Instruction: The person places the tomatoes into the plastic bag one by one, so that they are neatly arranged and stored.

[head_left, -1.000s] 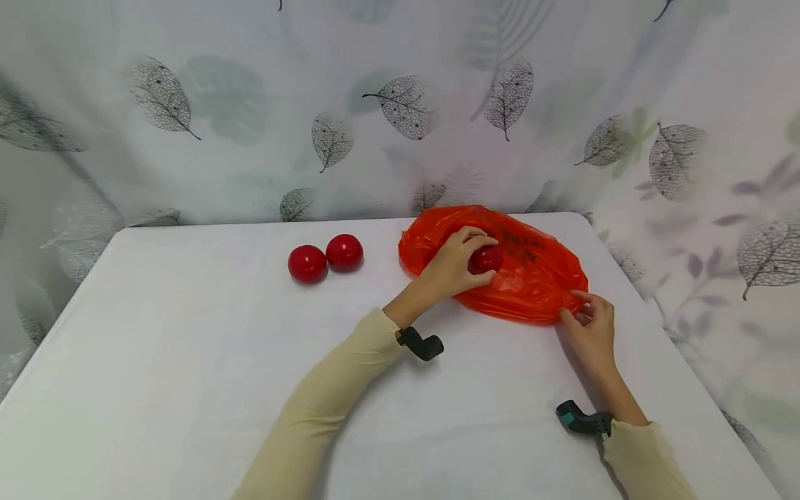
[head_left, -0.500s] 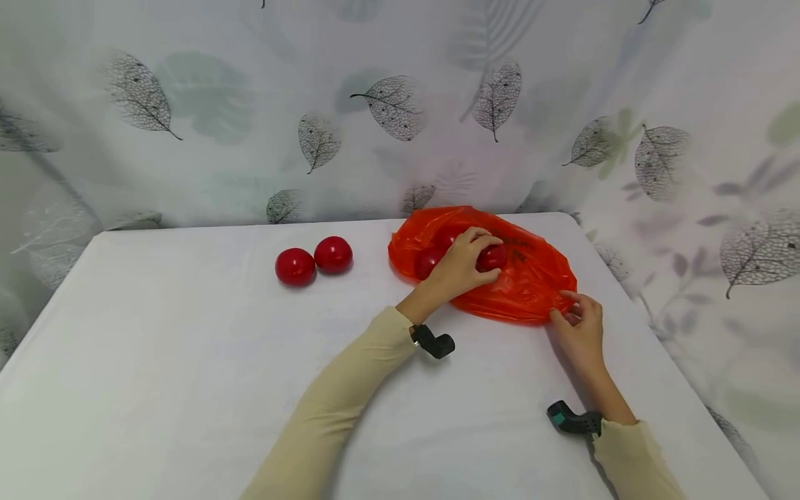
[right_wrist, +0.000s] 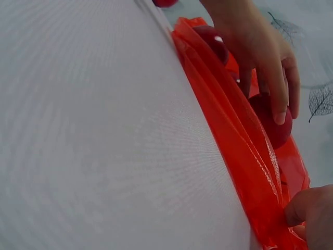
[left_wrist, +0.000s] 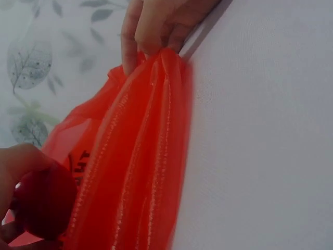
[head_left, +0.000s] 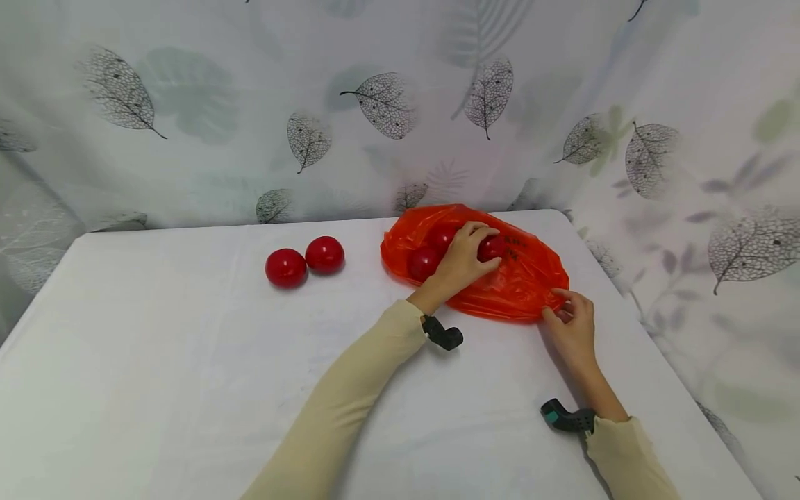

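Note:
My left hand [head_left: 464, 255] grips a shiny dark red apple [head_left: 492, 247] over the middle of an orange-red plastic bag [head_left: 525, 285]. In the left wrist view, the held apple [left_wrist: 46, 200] sits close beside the bag's gathered folds [left_wrist: 135, 156]. Two more apples, one nearer [head_left: 425, 263] and one farther back [head_left: 442, 237], lie in the bag's left part, partly behind the left hand. My right hand [head_left: 576, 325] pinches the bag's right end between thumb and fingers, as the right wrist view also shows with the thumb [right_wrist: 299, 205] on the plastic.
Two loose red apples, one in front [head_left: 286, 268] and one just behind it [head_left: 325, 255], sit side by side left of the bag. A white table [head_left: 187, 361] carries everything. A leaf-patterned curtain [head_left: 250, 104] hangs behind and to the right.
My left hand has shifted rightward over the bag with its apple, uncovering the two apples in the bag. My right hand keeps its pinch. The whole head view has drifted slightly left.

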A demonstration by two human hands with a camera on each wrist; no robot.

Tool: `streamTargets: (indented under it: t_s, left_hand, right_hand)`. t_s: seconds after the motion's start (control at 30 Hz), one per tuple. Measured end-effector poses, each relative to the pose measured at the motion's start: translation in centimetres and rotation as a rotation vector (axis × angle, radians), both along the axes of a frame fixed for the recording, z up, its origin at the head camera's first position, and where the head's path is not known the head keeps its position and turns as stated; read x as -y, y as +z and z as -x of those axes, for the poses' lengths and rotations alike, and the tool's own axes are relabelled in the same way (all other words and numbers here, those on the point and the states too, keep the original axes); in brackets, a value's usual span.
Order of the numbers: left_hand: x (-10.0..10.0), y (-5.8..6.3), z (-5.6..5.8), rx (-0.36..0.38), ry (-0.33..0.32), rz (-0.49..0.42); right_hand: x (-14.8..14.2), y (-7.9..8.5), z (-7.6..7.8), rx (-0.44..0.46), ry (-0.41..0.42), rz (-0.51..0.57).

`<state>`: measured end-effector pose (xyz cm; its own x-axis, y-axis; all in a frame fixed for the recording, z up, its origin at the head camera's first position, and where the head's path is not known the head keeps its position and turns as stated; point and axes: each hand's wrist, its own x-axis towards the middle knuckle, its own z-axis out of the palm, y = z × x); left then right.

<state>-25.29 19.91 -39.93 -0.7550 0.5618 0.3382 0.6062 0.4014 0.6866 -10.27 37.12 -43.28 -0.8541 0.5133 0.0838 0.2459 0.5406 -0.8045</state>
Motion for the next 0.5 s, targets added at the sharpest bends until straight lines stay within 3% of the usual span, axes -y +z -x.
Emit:
streamTargets:
  t_s: [0.27,0.5]
  left_hand:
    - [-0.7,-0.7,0.3,0.019,0.015,0.044]
    - [-1.3,-1.1,0.1,0.042,0.023,0.148]
  right_hand:
    - [0.0,0.1,-0.1,0.002,0.007,0.002]
    - [-0.1,0.3,-0.1,0.015,0.010,0.010]
